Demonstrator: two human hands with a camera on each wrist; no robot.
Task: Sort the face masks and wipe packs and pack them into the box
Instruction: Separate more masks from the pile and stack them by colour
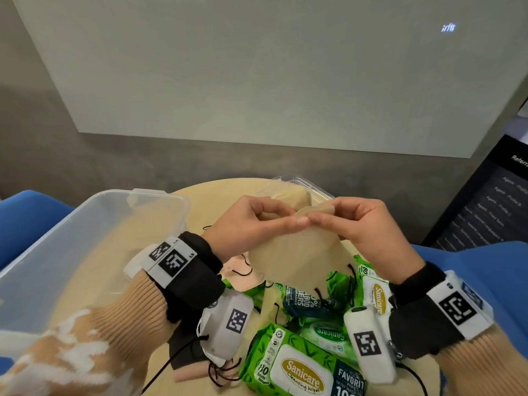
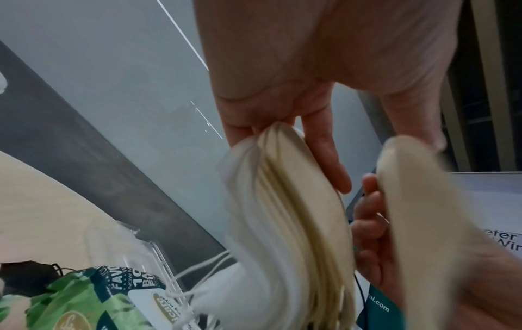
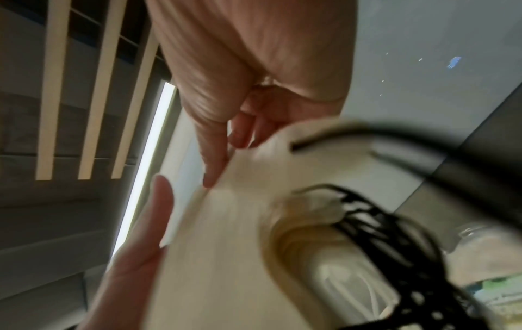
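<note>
Both hands hold a stack of beige face masks (image 1: 288,252) upright above the middle of the round table. My left hand (image 1: 285,218) pinches the stack's top edge; in the left wrist view its fingers (image 2: 324,160) lie along the layered masks (image 2: 296,212). My right hand (image 1: 325,217) pinches the top edge from the right, and in the right wrist view the right hand (image 3: 226,160) peels at one mask (image 3: 226,245). Black ear loops (image 3: 395,234) hang below. Green wipe packs (image 1: 300,364) lie under the hands. The clear plastic box (image 1: 85,224) stands at the left.
A clear lid (image 1: 303,184) lies at the table's far side behind the hands. A pink mask (image 1: 243,278) lies on the table beside the wipe packs. Blue seats (image 1: 485,281) flank the table, and a dark screen (image 1: 491,201) stands at the right.
</note>
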